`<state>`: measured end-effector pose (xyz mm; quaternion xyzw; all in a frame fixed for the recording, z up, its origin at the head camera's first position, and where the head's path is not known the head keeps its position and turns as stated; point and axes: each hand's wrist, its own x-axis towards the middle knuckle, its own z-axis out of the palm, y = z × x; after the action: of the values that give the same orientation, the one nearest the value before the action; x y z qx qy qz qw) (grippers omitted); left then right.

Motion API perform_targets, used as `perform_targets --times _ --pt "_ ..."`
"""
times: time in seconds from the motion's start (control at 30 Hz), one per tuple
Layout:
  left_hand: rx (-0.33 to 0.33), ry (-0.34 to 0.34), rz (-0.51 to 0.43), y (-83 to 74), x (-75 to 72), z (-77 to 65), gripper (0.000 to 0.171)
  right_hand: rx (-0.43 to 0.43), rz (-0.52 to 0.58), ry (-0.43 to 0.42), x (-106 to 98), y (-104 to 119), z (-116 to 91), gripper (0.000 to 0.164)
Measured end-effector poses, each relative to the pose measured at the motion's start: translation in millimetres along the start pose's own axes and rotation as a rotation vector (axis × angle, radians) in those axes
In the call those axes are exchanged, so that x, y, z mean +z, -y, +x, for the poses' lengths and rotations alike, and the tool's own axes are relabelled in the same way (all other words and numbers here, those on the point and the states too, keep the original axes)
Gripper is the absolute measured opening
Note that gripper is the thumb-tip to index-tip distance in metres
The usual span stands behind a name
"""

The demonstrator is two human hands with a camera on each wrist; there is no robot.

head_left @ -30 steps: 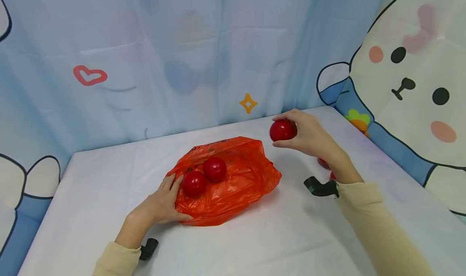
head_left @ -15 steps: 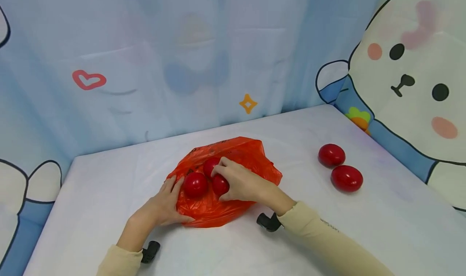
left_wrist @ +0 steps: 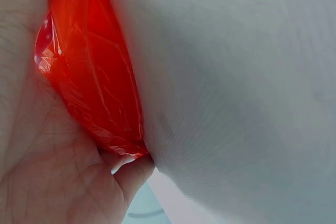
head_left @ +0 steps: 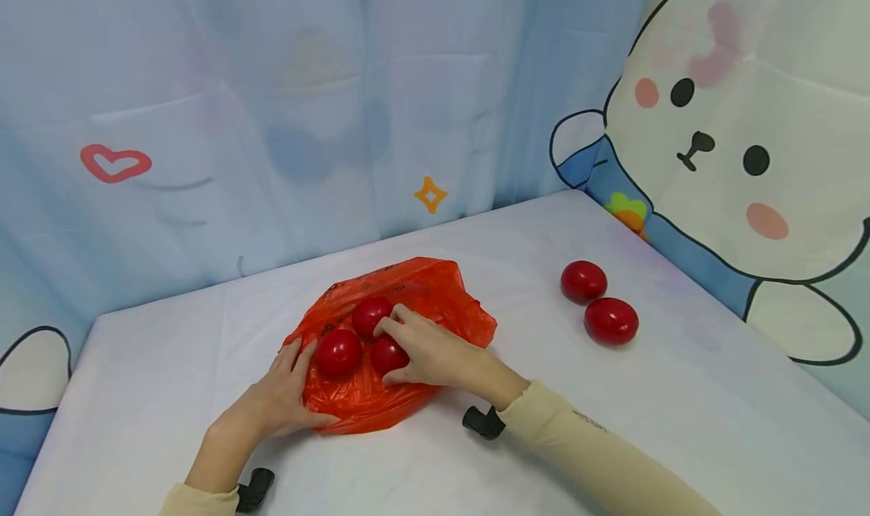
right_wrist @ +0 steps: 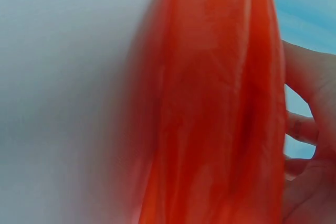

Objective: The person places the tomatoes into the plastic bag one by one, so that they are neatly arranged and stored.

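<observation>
In the head view an orange-red plastic bag [head_left: 445,297] lies spread on the white table. Resting on it are two glossy red balls, a left ball [head_left: 338,354] and a far ball [head_left: 371,316]. My right hand [head_left: 438,353] holds a third red ball [head_left: 389,354] between thumb and fingers, low among the others. My left hand [head_left: 275,395] rests against the bag's left side, fingers spread and thumb along its near edge. The left wrist view shows the bag [left_wrist: 94,66] against my palm. The bag [right_wrist: 215,103] hides the held ball in the right wrist view.
Two more red balls, a far one [head_left: 584,281] and a nearer one [head_left: 611,321], lie close together on the right of the white table [head_left: 516,274]. A blue printed curtain [head_left: 272,123] hangs behind, and a cartoon-animal panel [head_left: 734,161] stands at the right.
My right hand has brought the third ball from above the right side down into the bag area, where it stays. The head view has turned slightly right. My left hand keeps its place.
</observation>
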<state>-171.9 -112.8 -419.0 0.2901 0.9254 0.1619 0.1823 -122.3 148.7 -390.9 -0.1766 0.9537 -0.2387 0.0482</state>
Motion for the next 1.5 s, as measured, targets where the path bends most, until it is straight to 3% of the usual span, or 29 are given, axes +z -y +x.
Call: perform_targets --times 0.2,0.4,0.7,0.83,1.13,1.5 --pt "-0.037 0.006 -0.001 6.1 0.1 -7.2 0.124 -0.061 0.023 -0.036 -11 3 -4 0.053" --pt "-0.01 -0.011 -0.017 1.5 -2.7 -7.8 0.123 -0.061 0.057 -0.146 -47 -8 -18 0.054" --pt "0.017 -0.008 -0.033 -10.7 0.5 0.3 0.12 0.056 0.17 -0.292 -111 -61 -50 0.057" --pt "0.022 -0.002 -0.039 -14.9 2.5 2.8 0.119 0.159 0.206 -0.321 -137 -93 -69 0.062" --pt "0.007 -0.015 -0.033 -15.6 6.2 2.9 0.119 0.355 0.203 -0.273 -168 -176 -104 0.07" --pt "-0.036 -0.014 -0.03 -14.0 7.0 2.1 0.117 0.412 0.108 -0.057 -157 -231 -109 0.072"
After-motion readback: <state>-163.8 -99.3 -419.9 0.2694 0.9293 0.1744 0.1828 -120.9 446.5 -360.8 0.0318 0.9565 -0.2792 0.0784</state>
